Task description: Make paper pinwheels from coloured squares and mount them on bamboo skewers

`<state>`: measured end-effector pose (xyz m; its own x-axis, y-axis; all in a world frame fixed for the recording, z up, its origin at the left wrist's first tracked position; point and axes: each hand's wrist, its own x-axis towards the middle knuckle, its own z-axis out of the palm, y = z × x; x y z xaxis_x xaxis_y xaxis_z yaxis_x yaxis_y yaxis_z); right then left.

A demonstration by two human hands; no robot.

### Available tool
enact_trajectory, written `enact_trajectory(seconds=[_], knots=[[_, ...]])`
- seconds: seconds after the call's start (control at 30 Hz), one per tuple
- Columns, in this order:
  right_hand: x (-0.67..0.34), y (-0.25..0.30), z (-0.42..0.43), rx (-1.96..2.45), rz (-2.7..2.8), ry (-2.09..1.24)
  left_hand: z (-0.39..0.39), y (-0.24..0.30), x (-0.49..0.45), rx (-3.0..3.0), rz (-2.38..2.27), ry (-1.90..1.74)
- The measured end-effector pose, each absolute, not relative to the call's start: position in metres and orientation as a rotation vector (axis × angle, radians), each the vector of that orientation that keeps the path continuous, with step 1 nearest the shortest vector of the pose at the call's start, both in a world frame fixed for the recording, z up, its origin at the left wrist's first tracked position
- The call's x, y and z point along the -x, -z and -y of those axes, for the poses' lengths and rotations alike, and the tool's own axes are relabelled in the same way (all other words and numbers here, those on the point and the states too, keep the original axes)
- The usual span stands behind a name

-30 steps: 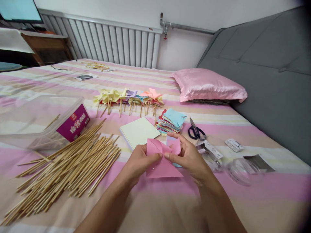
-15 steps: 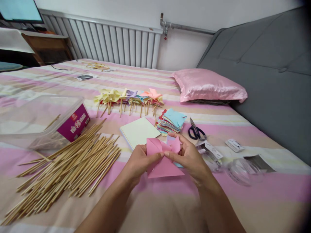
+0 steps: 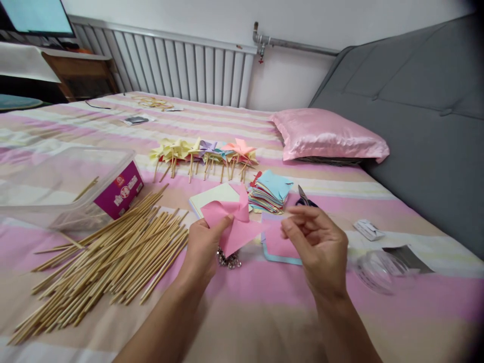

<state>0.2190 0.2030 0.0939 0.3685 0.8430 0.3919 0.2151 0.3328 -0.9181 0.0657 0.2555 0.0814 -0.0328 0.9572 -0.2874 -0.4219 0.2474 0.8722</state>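
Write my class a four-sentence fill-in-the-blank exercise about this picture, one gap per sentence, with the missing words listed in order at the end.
1. The left hand holds a folded paper whose colour is ____.
2. The right hand partly hides a pair of ____.
3. The headboard beside the pillow is ____ in colour.
4. The pinwheels are on a bedspread with a pattern of ____.

Missing words: pink; scissors; grey; stripes.
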Motion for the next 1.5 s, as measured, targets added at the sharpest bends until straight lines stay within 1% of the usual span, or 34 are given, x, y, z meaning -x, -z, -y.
enact_trajectory(seconds=[0.1, 0.17, 0.57, 0.83, 1.03, 1.2, 1.5], knots=[[-0.214, -0.096, -0.199, 1.164, 1.469, -0.816, -0.256, -0.085, -0.066, -0.572, -1.0, -1.27], [-0.21, -0.093, -0.2, 1.169, 1.614, -0.902, -0.255, -0.086, -0.066, -0.548, -0.955, -1.253], [-0.205, -0.077, -0.208, 1.23, 1.62, -0.792, -0.249, -0.083, -0.068, -0.521, -0.879, -1.155], [-0.199, -0.08, -0.209, 1.185, 1.423, -0.917, -0.246, -0.083, -0.07, -0.57, -0.869, -1.182], [-0.191, -0.081, -0.208, 1.208, 1.197, -1.043, -0.242, -0.084, -0.073, -0.635, -1.0, -1.274], [-0.189, -0.079, -0.209, 1.292, 1.144, -0.975, -0.24, -0.084, -0.075, -0.701, -1.003, -1.292], [-0.186, -0.075, -0.21, 1.318, 1.098, -0.85, -0.239, -0.081, -0.077, -0.728, -0.961, -1.268]])
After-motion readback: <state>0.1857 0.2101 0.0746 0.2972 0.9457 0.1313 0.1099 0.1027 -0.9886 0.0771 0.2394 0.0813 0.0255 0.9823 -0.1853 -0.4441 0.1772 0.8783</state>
